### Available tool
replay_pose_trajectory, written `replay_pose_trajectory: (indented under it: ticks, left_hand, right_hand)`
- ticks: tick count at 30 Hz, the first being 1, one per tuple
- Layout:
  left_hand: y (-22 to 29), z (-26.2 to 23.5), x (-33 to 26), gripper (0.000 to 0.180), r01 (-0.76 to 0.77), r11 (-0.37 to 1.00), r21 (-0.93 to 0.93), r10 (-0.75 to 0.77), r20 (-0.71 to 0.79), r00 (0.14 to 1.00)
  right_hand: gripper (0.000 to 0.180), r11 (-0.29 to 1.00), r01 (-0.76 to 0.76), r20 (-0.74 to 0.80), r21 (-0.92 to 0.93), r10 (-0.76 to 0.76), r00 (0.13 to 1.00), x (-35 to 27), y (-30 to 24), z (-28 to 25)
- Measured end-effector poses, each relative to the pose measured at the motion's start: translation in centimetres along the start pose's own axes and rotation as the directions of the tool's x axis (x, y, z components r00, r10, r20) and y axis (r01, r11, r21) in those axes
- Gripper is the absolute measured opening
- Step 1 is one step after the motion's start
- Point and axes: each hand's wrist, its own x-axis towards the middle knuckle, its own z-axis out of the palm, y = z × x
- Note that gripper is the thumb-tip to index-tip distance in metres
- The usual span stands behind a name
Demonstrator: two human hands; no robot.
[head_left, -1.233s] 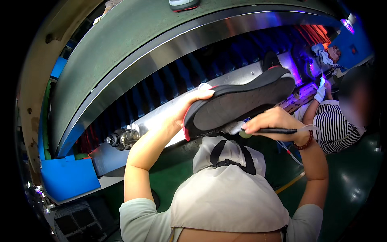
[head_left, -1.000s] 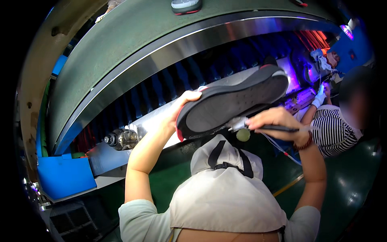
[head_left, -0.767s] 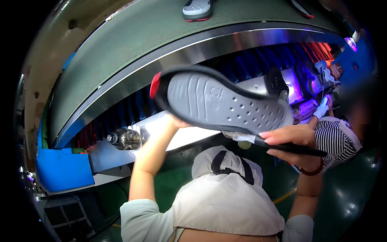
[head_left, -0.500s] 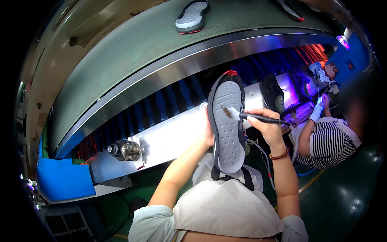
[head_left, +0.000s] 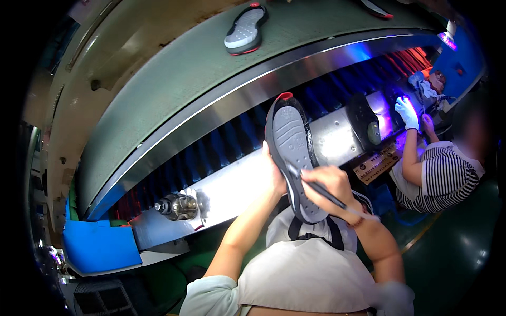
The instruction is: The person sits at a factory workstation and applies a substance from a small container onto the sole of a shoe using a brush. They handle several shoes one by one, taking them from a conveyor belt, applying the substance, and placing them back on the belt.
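Blue block (head_left: 97, 246): flat blue plastic piece at the near left, fixed at the end of the line's frame.
Metal motor end (head_left: 176, 206): silvery cylinder just right of the blue block, jutting out under the shiny steel shelf (head_left: 232, 184).
Green conveyor belt (head_left: 174, 79): wide, curving across the far side; carrying a second grey sole with red trim (head_left: 243, 30), tread up, well apart from the hands.
Left hand (head_left: 275, 176): wrapped around the left edge of the grey rubber shoe sole with red toe tip (head_left: 293, 152); sole stood nearly upright, toe far, heel near, tread turned toward the face, probably so the brush can reach it.
Right hand (head_left: 328, 185): closed in a pen-like pinch on a thin dark-handled brush (head_left: 321, 190); tip laid against the sole's lower half.
Apron (head_left: 308, 274): pale cloth bib with dark straps, near, below both forearms.
Black shoe piece (head_left: 363, 118): lying on the steel shelf, right of the held sole.
Co-worker's gloved hand (head_left: 407, 111): far right, white glove under violet light, belonging to a person in a striped top.
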Motion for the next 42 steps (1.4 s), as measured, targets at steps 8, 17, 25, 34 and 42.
replay_pose_trajectory:
  ticks: [8,17,25,34,42]
  left_hand:
    - [0.3,1.5,-2.1,0.085,0.250,0.968,-0.031,-0.219,0.389,0.895]
    - [0.8,2.5,-2.6,0.079,0.321,0.852,-0.414,0.020,0.637,0.771]
    - [2.9,5.0,-2.7,0.088,-0.053,0.995,-0.082,0.080,0.366,0.927]
    - [4.9,5.6,-1.1,0.088,-0.243,0.956,-0.165,0.293,0.455,0.841]
    - [6.1,5.5,-0.7,0.086,-0.271,0.940,-0.209,0.340,0.489,0.803]
  right_hand:
    - [0.014,0.807,-0.359,0.054,0.469,0.380,0.923,4.3,-0.8,-5.2]
    - [0.018,0.799,-0.247,0.260,0.548,0.118,0.958,3.7,-1.5,-5.3]
    - [0.018,0.832,-0.140,0.318,0.536,-0.046,0.947,3.3,-0.9,-5.5]
    - [0.017,0.756,-0.219,0.312,0.617,0.020,0.950,2.5,-1.3,-6.7]
    - [0.018,0.847,-0.090,0.318,0.523,-0.097,0.943,1.0,-1.4,-7.3]
